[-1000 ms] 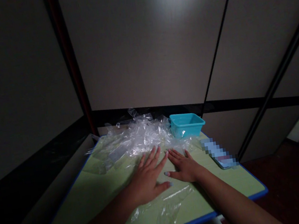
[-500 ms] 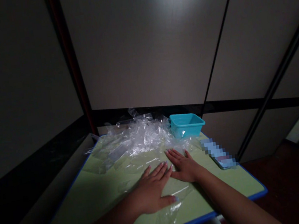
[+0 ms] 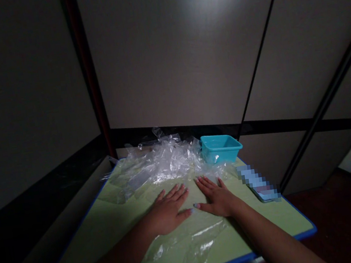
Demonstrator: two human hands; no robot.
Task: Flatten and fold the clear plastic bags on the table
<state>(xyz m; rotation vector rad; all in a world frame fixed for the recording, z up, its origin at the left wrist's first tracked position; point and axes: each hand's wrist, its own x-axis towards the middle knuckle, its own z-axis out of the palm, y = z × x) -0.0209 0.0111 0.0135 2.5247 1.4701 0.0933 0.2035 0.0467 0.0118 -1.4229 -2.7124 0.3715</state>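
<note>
My left hand (image 3: 168,211) lies palm down with its fingers stretched out, on a thin sheet of clear plastic (image 3: 202,236) that is spread over the green table. My right hand (image 3: 215,197) rests flat on the same plastic, fingers extended. The two thumbs point at each other with a small gap between them. Just beyond the fingertips lies a crumpled heap of clear plastic (image 3: 172,157), thin and shiny; its separate pieces are hard to tell apart.
A turquoise plastic basket (image 3: 222,153) stands at the table's back right, touching the heap. Nearer on the right lies a flat, blurred-out object (image 3: 258,184), like a phone. The table (image 3: 111,230) has a blue edge. Cabinet panels (image 3: 166,63) rise behind it.
My left hand has slid left and away from me, parting from the right hand and uncovering more of the near plastic. The right hand has stayed nearly in place, its thumb turned inward.
</note>
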